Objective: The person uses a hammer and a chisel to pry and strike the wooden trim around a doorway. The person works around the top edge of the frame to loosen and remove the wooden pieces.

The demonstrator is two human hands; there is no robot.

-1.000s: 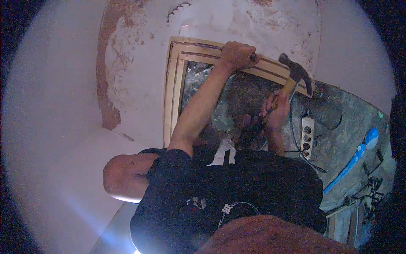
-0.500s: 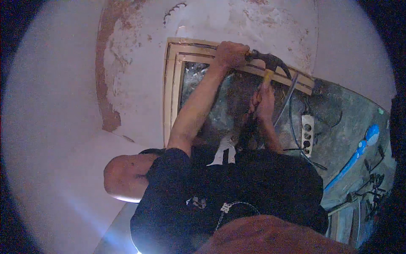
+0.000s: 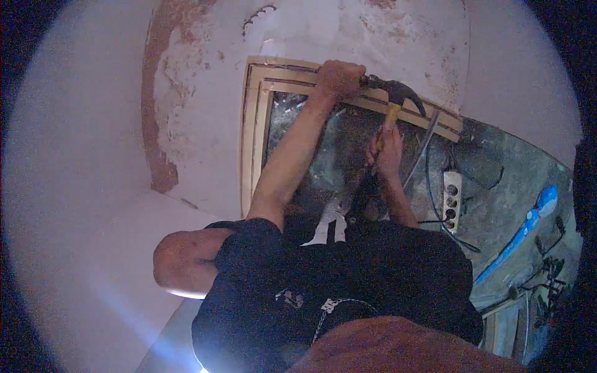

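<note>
My right hand [image 3: 388,154] is wrapped round the yellow handle of a claw hammer [image 3: 393,112]. The hammer's dark head lies over the far strip of a light wooden frame [image 3: 292,87], its claw to the right and its striking face close against my left fist. My left hand [image 3: 337,79] is closed on the far strip's upper edge, around something with a dark end that my fingers mostly hide. Whether the hammer face touches that end I cannot tell.
Beyond the frame rises a patchy, scraped wall [image 3: 348,31]. On the dusty floor to the right lie a white power strip [image 3: 452,198] with cables, a long blue object [image 3: 519,233] and dark scattered items [image 3: 550,283]. A thin grey bar [image 3: 423,146] leans at the frame's right.
The hammer head has shifted very slightly left, and my right hand with it. My left hand stays in the same spot, still closed.
</note>
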